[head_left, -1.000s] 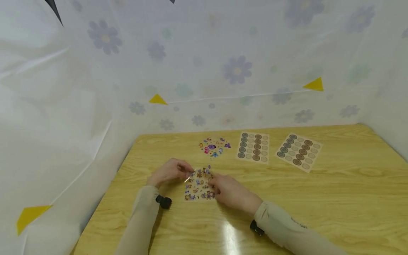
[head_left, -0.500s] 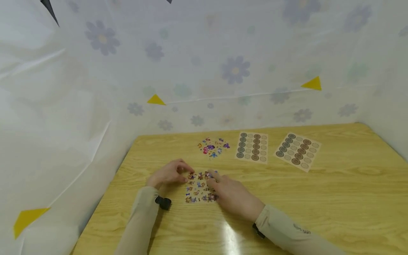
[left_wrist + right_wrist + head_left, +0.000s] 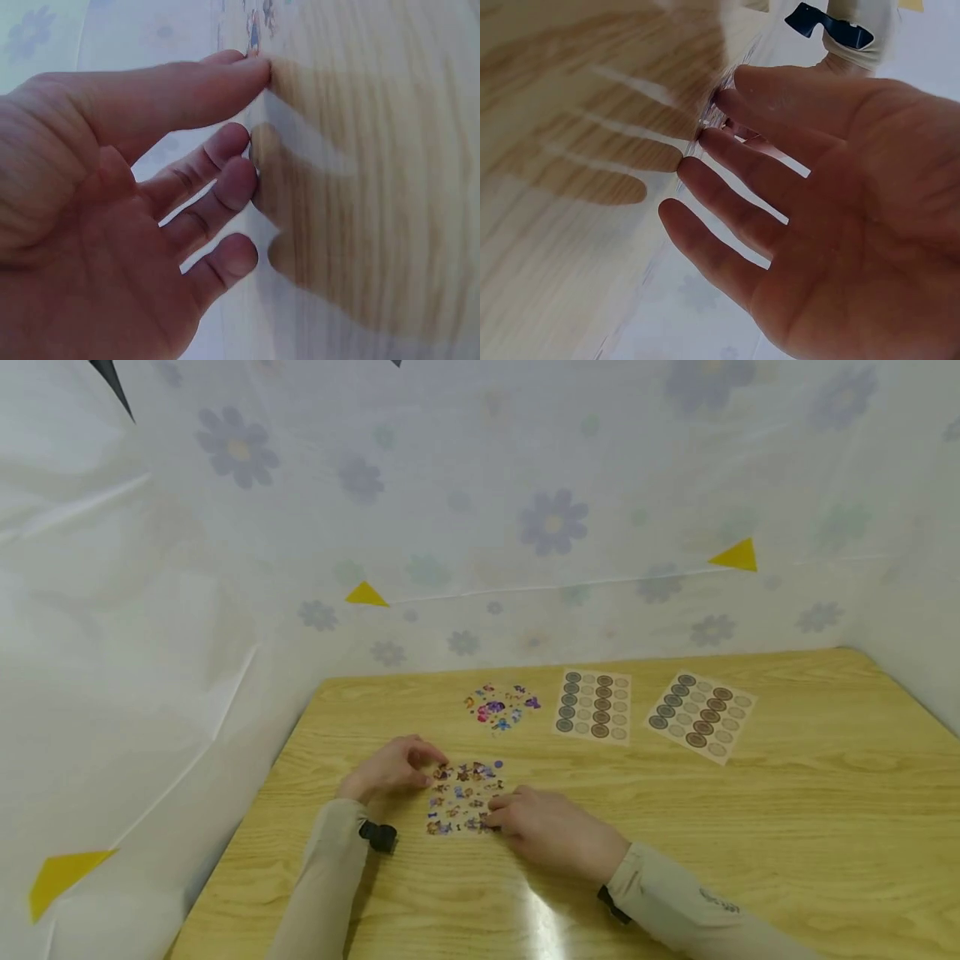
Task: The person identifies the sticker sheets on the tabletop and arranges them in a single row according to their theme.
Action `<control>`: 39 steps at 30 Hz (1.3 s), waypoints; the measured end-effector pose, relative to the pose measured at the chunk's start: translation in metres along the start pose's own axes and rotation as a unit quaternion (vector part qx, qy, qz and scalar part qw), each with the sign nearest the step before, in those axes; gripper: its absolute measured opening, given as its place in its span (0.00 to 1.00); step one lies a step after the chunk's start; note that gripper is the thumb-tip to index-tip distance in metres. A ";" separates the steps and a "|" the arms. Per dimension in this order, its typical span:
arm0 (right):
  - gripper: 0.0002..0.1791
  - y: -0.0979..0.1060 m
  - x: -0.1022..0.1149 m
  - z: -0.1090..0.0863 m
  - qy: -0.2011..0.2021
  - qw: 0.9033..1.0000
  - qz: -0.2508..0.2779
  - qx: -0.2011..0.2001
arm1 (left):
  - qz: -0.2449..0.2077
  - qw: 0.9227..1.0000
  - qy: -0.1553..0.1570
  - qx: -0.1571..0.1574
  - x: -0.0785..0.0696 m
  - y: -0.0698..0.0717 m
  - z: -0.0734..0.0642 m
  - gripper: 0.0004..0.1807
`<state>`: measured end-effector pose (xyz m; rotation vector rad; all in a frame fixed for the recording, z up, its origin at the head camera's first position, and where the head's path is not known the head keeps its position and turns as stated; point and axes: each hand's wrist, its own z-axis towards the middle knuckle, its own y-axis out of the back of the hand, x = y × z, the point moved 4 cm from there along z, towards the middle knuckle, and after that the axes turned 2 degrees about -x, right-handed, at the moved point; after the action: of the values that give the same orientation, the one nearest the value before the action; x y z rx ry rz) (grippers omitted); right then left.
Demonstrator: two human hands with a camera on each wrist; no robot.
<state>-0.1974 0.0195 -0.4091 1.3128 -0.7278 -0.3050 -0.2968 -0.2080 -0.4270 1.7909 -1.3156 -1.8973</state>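
Note:
A transparent sheet of small cartoon stickers [image 3: 465, 793] lies on the wooden table in the head view, between the two hands. At its upper left corner is my left hand [image 3: 392, 767], thumb and forefinger apart there and touching the edge. The left wrist view shows that hand's [image 3: 150, 172] other fingers relaxed, their tips at the tabletop. My right hand [image 3: 558, 831] has its fingertips on the sheet's lower right edge. In the right wrist view, the right hand's fingers [image 3: 735, 202] are loosely extended and spread, tips down at the surface.
Behind the sticker sheet lies a round cluster of colourful stickers [image 3: 501, 706]. Two sheets of printed circles, one straight [image 3: 612, 739] and one angled [image 3: 723, 756], are at the back right. A flowered white curtain [image 3: 555, 585] hangs behind the table [image 3: 750, 860].
My right hand has moved from the sheet's upper right down to its lower right edge, uncovering the top right corner. The sheet now lies flatter; my left hand stays at the upper left.

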 end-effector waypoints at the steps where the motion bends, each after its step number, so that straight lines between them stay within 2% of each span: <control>1: 0.18 0.000 0.000 0.000 0.000 1.000 -0.001 -0.001 | -0.002 1.000 0.003 -0.002 0.000 0.001 -0.001 0.21; 9: 0.19 -0.001 0.003 0.002 0.004 1.000 -0.011 0.003 | -0.012 1.000 -0.004 -0.001 0.007 0.003 -0.003 0.20; 14: 0.20 -0.002 -0.002 0.001 0.007 1.000 0.006 0.006 | -0.020 1.000 -0.016 0.000 0.009 0.003 -0.002 0.19; 18: 0.20 -0.006 -0.014 0.004 -0.005 0.998 0.069 0.006 | -0.035 0.999 -0.029 -0.003 0.009 0.006 -0.004 0.20; 20: 0.19 -0.005 -0.022 0.006 -0.020 0.992 0.122 -0.005 | -0.047 0.998 -0.029 -0.013 0.009 0.009 -0.004 0.21; 23: 0.19 0.001 -0.033 0.008 -0.046 0.979 0.197 -0.034 | -0.062 0.997 -0.020 -0.029 0.010 0.013 -0.004 0.21; 28: 0.19 0.012 -0.054 0.007 -0.086 0.961 0.255 -0.059 | -0.078 0.996 0.007 -0.049 0.014 0.014 -0.001 0.22; 32: 0.20 0.022 -0.073 0.006 -0.112 0.957 0.256 -0.075 | -0.084 0.994 0.009 -0.071 0.012 0.015 0.009 0.20; 36: 0.24 0.032 -0.095 0.011 -0.139 0.960 0.225 -0.092 | -0.086 0.992 0.008 -0.091 0.009 0.019 0.024 0.18; 39: 0.28 0.038 -0.113 0.018 -0.158 0.963 0.194 -0.101 | -0.065 0.993 0.015 -0.100 0.005 0.019 0.036 0.18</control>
<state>-0.3001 0.0822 -0.4070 0.9117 -1.1732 -0.2642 -0.3375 -0.2069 -0.4220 1.8340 -0.9798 -1.9811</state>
